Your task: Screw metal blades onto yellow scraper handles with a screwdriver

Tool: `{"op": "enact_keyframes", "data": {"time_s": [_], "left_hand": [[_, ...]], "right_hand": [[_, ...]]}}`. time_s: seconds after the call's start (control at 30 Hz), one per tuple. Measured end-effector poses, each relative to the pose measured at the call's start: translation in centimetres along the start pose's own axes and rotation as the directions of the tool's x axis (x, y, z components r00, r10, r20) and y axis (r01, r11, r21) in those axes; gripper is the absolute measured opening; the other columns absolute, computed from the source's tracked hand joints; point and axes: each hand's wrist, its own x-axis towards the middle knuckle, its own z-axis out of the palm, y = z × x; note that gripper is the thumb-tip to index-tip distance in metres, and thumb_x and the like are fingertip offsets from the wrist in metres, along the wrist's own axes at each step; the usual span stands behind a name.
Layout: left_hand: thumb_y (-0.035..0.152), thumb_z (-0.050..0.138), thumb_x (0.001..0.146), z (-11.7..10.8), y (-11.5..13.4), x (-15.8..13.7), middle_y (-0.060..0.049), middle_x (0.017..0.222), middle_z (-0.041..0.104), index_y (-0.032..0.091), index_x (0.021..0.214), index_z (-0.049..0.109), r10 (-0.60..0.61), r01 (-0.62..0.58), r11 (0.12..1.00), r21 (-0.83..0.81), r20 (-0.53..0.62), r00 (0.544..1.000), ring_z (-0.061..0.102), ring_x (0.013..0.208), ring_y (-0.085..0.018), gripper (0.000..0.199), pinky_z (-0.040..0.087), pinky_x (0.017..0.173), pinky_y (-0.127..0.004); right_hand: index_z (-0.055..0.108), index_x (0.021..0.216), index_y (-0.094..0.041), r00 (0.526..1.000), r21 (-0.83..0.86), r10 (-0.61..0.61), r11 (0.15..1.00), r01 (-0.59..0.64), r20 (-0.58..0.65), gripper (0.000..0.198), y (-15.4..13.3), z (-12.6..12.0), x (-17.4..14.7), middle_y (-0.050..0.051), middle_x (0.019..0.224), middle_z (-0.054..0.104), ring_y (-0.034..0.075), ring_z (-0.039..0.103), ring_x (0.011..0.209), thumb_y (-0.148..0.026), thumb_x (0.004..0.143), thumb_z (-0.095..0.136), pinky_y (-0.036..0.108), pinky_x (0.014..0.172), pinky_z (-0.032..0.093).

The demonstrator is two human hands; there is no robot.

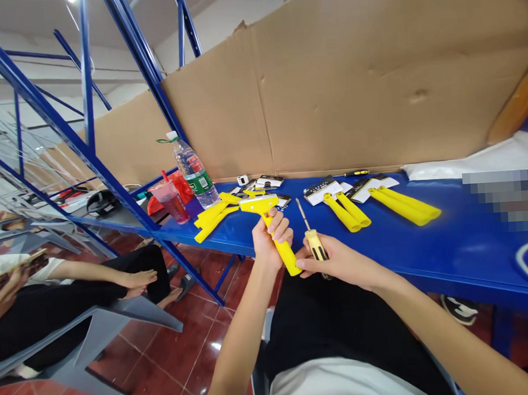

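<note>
My left hand (273, 238) is wrapped round the yellow handle of a scraper (286, 256), whose wide metal-edged head points up and left. A screwdriver (315, 243) with a cream and black handle is gripped in my right hand (334, 259), its shaft pointing up. The right fingertips are at the lower end of the scraper's handle. Both hands are above my lap, at the table's front edge. Just beyond the left hand, more yellow scrapers (214, 218) lie on the blue table (292, 219). Loose yellow handles (348, 212) rest to the right, by printed cards (322, 189).
A water bottle (195, 172) and a red-tinted cup (171, 202) stand at the table's left end. Another screwdriver (356, 173) lies at the back, by the cardboard wall (351, 85). A white bag (459, 165) is at right. Someone sits on a grey chair (106, 332) at left.
</note>
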Motion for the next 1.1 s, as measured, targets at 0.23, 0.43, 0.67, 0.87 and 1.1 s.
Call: {"op": "enact_keyframes", "data": {"time_s": [0.23, 0.43, 0.67, 0.87, 1.1], "left_hand": [[0.029, 0.055, 0.109, 0.7, -0.6, 0.5, 0.005, 0.065, 0.034, 0.021, 0.090, 0.056, -0.092, 0.095, 0.995, 0.021, -0.114, 0.989, 0.028, 0.049, -0.010, 0.021, 0.030, 0.045, -0.021], [0.027, 0.047, 0.111, 0.7, -1.6, 0.7, 0.002, 0.071, 0.050, 0.019, 0.093, 0.057, -0.059, 0.080, 0.994, 0.069, -0.266, 0.962, 0.046, 0.053, -0.011, 0.022, 0.040, 0.051, -0.022], [0.047, 0.041, 0.117, 1.9, -2.6, -0.2, -0.002, 0.082, 0.060, 0.018, 0.105, 0.064, 0.069, -0.040, 0.991, 0.129, -0.227, 0.971, 0.056, 0.061, -0.013, 0.039, 0.051, 0.057, -0.025], [0.043, 0.042, 0.117, 1.7, -1.3, -0.4, 0.006, 0.065, 0.035, 0.016, 0.098, 0.064, -0.019, 0.020, 1.000, 0.012, -0.100, 0.995, 0.030, 0.045, -0.008, 0.039, 0.028, 0.040, -0.018], [0.042, 0.050, 0.115, -0.2, 0.3, 0.6, 0.006, 0.062, 0.037, 0.017, 0.102, 0.066, -0.057, 0.058, 0.993, 0.098, -0.008, 0.998, 0.028, 0.042, -0.007, 0.033, 0.029, 0.038, -0.017]], "right_hand": [[0.060, 0.098, -0.021, 0.998, -0.033, -0.060, 0.998, 0.059, -0.023, 0.045, 0.6, 0.0, 0.4, 0.000, 0.087, 0.073, 0.019, 0.073, 0.075, -0.046, 0.082, 0.094, 0.031, 0.068, 0.054], [0.061, 0.097, -0.022, 0.987, -0.134, -0.120, 0.985, 0.105, -0.107, 0.045, 0.6, -0.6, 0.4, 0.000, 0.087, 0.073, 0.019, 0.068, 0.073, -0.052, 0.083, 0.092, 0.033, 0.066, 0.052], [0.060, 0.096, -0.025, 0.942, -0.405, -0.254, 0.902, 0.149, -0.220, 0.044, 1.6, -0.6, 1.2, 0.003, 0.094, 0.072, 0.025, 0.067, 0.084, -0.056, 0.082, 0.089, 0.039, 0.077, 0.054], [0.064, 0.101, -0.025, 0.968, -0.274, -0.198, 0.950, 0.151, -0.152, 0.041, 1.9, -0.5, 1.3, 0.005, 0.101, 0.077, 0.028, 0.073, 0.093, -0.051, 0.083, 0.089, 0.041, 0.085, 0.058], [0.071, 0.099, -0.023, 0.969, -0.312, -0.175, 0.943, 0.114, -0.173, 0.041, 2.2, -2.0, 1.8, 0.007, 0.098, 0.077, 0.024, 0.073, 0.080, -0.063, 0.099, 0.068, 0.041, 0.078, 0.059]]}}
